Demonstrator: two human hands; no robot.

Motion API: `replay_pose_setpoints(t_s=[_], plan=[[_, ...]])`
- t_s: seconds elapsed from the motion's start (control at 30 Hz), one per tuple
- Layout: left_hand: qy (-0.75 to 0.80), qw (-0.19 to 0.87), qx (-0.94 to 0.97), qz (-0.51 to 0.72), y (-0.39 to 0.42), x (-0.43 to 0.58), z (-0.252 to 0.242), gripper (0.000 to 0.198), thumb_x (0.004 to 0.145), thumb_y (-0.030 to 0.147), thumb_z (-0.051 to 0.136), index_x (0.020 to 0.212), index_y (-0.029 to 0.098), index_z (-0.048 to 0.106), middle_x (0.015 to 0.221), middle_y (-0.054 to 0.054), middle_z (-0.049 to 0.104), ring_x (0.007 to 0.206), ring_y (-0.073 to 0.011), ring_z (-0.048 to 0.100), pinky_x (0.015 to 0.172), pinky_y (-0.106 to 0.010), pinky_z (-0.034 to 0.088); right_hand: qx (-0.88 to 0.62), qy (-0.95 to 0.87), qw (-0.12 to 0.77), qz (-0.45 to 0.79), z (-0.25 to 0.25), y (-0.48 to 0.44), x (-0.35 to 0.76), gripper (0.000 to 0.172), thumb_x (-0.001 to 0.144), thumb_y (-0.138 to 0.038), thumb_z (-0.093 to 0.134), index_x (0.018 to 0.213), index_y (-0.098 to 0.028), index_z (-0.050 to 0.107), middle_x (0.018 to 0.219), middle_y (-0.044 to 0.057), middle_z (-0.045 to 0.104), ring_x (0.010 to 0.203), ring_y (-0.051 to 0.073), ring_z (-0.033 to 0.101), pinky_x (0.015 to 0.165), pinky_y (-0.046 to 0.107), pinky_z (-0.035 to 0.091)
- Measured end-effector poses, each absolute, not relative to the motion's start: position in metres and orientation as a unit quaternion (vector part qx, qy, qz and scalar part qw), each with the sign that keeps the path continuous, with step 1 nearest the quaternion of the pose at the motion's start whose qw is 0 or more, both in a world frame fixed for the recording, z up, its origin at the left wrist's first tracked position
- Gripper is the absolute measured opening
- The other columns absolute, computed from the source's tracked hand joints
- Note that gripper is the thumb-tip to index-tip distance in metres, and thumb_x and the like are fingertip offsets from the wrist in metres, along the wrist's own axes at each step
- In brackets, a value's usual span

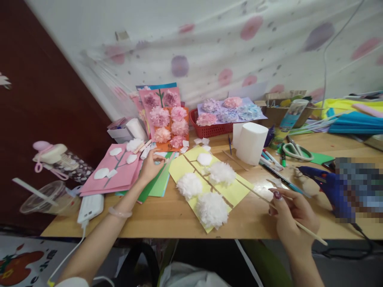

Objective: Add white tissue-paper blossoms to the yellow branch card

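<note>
In the head view the right hand point(295, 217) pinches a thin stick point(263, 197) near the tabletop's point(167, 217) front edge, its far end slanting onto the yellow card point(236, 191), just beside the white flowers point(211, 209). The left hand point(149, 167) reaches to the paper scraps point(148, 150) near the far left, fingers loosely spread, holding nothing visible.

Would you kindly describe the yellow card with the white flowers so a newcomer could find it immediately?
On the wooden table, between the person's two hands, lies the yellow card. Three fluffy white paper flowers sit on brown stems on it. The pink card beside it carries only flat white shapes.
</note>
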State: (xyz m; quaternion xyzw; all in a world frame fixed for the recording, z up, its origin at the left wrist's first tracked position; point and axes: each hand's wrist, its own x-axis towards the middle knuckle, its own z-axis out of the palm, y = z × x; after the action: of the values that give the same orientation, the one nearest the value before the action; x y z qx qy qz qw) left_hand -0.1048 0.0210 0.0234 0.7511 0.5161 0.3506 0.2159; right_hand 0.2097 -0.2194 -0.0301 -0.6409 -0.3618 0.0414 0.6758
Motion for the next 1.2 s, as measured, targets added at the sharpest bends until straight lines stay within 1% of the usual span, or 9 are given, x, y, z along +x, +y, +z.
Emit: replay_pose_setpoints(t_s=[0.07,0.13,0.23,0.4,0.57,0.7,0.83,0.93,1.2], plan=[[0.476,0.392,0.689,0.381,0.003,-0.098,0.039,0.05,0.073,0.02,0.068,0.12,0.015,0.052,0.088,-0.005,0.077,0.091,-0.0213,0.073,0.089,-0.036,0.053,-0.602,-0.343,0.714,0.1,-0.024,-0.217,0.205,0.026,0.084,-0.045,0.067,0.087,-0.019,0.067,0.054,-0.003,0.054,0.043,0.011,0.049,0.044,0.024,0.039],[0.407,0.572,0.637,0.319,-0.021,-0.086,0.054,0.049,0.068,0.02,0.076,0.113,0.015,0.058,0.088,-0.005,0.077,0.085,-0.0202,0.073,0.082,-0.034,0.054,-0.556,-0.351,0.737,0.16,-0.02,-0.214,0.198,0.024,0.084,-0.043,0.069,0.085,-0.02,0.066,0.053,-0.005,0.052,0.042,0.01,0.046,0.041,0.022,0.036],[0.366,0.667,0.603,0.242,-0.052,-0.059,0.066,0.053,0.064,0.016,0.081,0.112,0.016,0.06,0.086,-0.004,0.077,0.078,-0.0172,0.072,0.074,-0.028,0.053,-0.504,-0.384,0.734,0.243,-0.018,-0.209,0.188,0.018,0.088,-0.039,0.066,0.091,-0.021,0.066,0.051,-0.006,0.049,0.042,0.009,0.045,0.042,0.022,0.035],[0.357,0.664,0.631,0.181,-0.072,-0.015,0.054,0.053,0.064,0.017,0.08,0.111,0.016,0.056,0.084,-0.003,0.077,0.082,-0.0177,0.072,0.078,-0.03,0.052,-0.46,-0.387,0.735,0.314,-0.021,-0.208,0.183,0.016,0.089,-0.036,0.064,0.094,-0.02,0.065,0.047,-0.009,0.042,0.038,0.008,0.036,0.04,0.021,0.028],[0.355,0.62,0.674,0.191,-0.071,0.002,0.037,0.049,0.063,0.02,0.077,0.107,0.018,0.056,0.084,-0.003,0.075,0.086,-0.021,0.072,0.081,-0.036,0.053,-0.452,-0.363,0.753,0.311,-0.023,-0.21,0.189,0.013,0.088,-0.033,0.062,0.092,-0.021,0.065,0.044,-0.01,0.037,0.037,0.007,0.031,0.04,0.021,0.022],[0.348,0.64,0.661,0.182,-0.07,0.002,0.032,0.047,0.065,0.024,0.077,0.107,0.019,0.057,0.092,-0.005,0.072,0.092,-0.0226,0.07,0.077,-0.038,0.058,-0.468,-0.352,0.749,0.309,-0.023,-0.209,0.189,0.011,0.088,-0.031,0.06,0.092,-0.021,0.065,0.045,-0.01,0.035,0.036,0.007,0.03,0.04,0.021,0.022],[0.341,0.638,0.667,0.174,-0.07,0.0,0.032,0.049,0.064,0.022,0.078,0.109,0.018,0.058,0.093,-0.004,0.071,0.092,-0.0206,0.069,0.078,-0.037,0.058,-0.472,-0.345,0.751,0.306,-0.02,-0.208,0.186,0.009,0.087,-0.029,0.061,0.089,-0.022,0.066,0.045,-0.01,0.035,0.036,0.007,0.03,0.04,0.021,0.021],[0.343,0.617,0.687,0.171,-0.071,-0.002,0.032,0.047,0.069,0.024,0.075,0.112,0.018,0.058,0.09,-0.004,0.072,0.086,-0.0191,0.069,0.08,-0.036,0.056,-0.474,-0.342,0.754,0.299,-0.018,-0.208,0.185,0.009,0.087,-0.029,0.061,0.087,-0.021,0.066,0.044,-0.01,0.035,0.036,0.007,0.029,0.039,0.022,0.021],[0.309,0.637,0.691,0.146,-0.074,-0.002,0.031,0.049,0.075,0.028,0.072,0.119,0.017,0.056,0.094,-0.008,0.075,0.091,-0.0221,0.071,0.08,-0.034,0.054,-0.447,-0.344,0.768,0.303,-0.019,-0.21,0.187,0.009,0.088,-0.024,0.059,0.089,-0.02,0.068,0.044,-0.01,0.035,0.036,0.006,0.027,0.041,0.022,0.021]])
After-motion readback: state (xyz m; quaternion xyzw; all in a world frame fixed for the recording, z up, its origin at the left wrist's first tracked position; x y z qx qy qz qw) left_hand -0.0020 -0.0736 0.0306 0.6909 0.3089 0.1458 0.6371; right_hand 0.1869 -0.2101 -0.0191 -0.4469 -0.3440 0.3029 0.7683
